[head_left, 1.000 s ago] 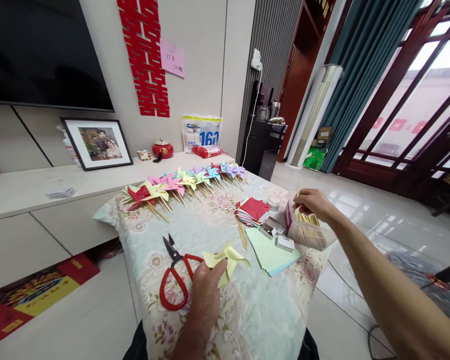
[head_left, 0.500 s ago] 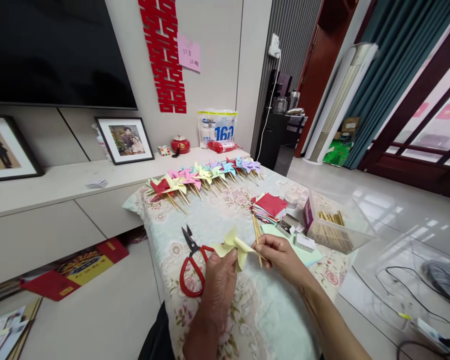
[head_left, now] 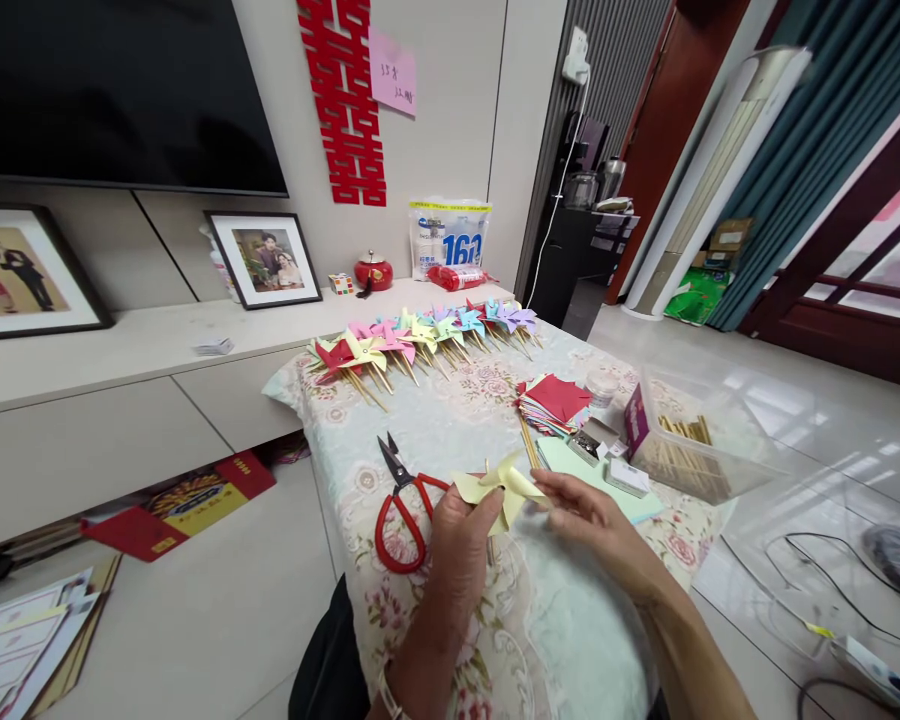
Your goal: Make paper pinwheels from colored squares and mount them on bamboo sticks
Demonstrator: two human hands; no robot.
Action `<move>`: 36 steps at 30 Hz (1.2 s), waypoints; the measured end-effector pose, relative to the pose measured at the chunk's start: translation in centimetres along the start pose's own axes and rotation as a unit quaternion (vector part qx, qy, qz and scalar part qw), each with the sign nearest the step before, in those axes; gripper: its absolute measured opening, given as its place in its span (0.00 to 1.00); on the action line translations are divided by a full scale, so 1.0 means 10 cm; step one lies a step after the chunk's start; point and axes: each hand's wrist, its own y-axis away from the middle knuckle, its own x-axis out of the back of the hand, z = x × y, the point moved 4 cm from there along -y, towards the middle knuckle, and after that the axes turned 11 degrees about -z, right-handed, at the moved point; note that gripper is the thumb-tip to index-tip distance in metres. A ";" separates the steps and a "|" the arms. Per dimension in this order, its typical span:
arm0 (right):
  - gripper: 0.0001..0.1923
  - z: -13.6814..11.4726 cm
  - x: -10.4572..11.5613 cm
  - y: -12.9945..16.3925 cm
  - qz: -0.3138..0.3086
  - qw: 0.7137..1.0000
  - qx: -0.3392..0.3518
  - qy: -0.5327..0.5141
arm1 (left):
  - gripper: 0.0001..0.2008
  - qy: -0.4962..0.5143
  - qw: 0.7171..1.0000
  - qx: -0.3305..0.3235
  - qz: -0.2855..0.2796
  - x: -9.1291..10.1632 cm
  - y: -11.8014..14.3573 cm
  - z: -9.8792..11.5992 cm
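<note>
Left hand (head_left: pixel 461 535) pinches a pale yellow folded-paper pinwheel (head_left: pixel 501 483) just right of the red-handled scissors (head_left: pixel 400 505); right hand (head_left: pixel 592 520) closes at its hub, perhaps on a stick. Light, easily creased paper, best held centrally.

White bag (head_left: pixel 450 238) at upper centre of the frame: blue "16" plus a further digit. Pink note (head_left: pixel 392 72) on the wall above: handwriting too small to read.

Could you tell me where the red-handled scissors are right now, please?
In the head view, the red-handled scissors lie on the floral tablecloth, just left of the left hand holding the yellow pinwheel.
</note>
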 end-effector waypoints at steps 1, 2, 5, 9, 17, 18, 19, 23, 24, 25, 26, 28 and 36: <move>0.27 -0.03 0.03 0.00 0.017 1.000 0.013 -0.014 | 0.17 -0.009 1.000 -0.002 -0.002 0.00 -0.01 -0.01; 0.26 -0.05 0.04 -0.01 0.028 0.999 0.027 -0.019 | 0.17 -0.022 1.000 -0.004 -0.007 0.00 -0.01 -0.02; 0.19 -0.09 -0.06 -0.11 0.040 0.997 0.058 0.008 | 0.14 -0.077 0.997 -0.011 -0.021 0.00 0.00 -0.03; 0.14 -0.07 -0.18 -0.28 0.083 0.991 0.081 0.071 | 0.12 -0.139 0.990 -0.026 -0.024 0.03 0.00 -0.01; 0.13 0.06 -0.14 -0.34 0.096 0.986 0.114 -0.074 | 0.11 -0.162 0.985 -0.029 -0.049 0.04 0.02 0.02; 0.15 0.09 -0.12 -0.33 0.093 0.981 0.108 -0.133 | 0.12 -0.148 0.987 -0.028 -0.054 0.03 0.02 0.03; 0.16 0.11 -0.10 -0.32 0.088 0.973 0.099 -0.188 | 0.12 -0.132 0.989 -0.031 -0.055 0.03 0.03 0.05; 0.21 0.17 -0.15 -0.27 -0.001 0.955 0.026 -0.295 | 0.14 -0.039 0.995 -0.078 -0.047 0.02 0.06 0.15; 0.22 0.17 -0.18 -0.25 -0.035 0.955 0.008 -0.293 | 0.14 -0.016 0.995 -0.088 -0.052 0.01 0.07 0.18; 0.22 0.18 -0.23 -0.23 -0.066 0.956 -0.007 -0.287 | 0.14 0.003 0.994 -0.094 -0.059 0.00 0.08 0.20; 0.22 0.17 -0.27 -0.22 -0.093 0.955 -0.017 -0.280 | 0.15 0.016 0.993 -0.097 -0.066 -0.01 0.09 0.22; 0.19 0.17 -0.33 -0.20 -0.133 0.955 -0.021 -0.262 | 0.15 0.022 0.993 -0.093 -0.074 -0.03 0.12 0.24; 0.11 0.25 -0.40 -0.21 -0.202 0.955 0.000 -0.219 | 0.16 0.021 0.985 -0.111 -0.128 -0.06 0.14 0.22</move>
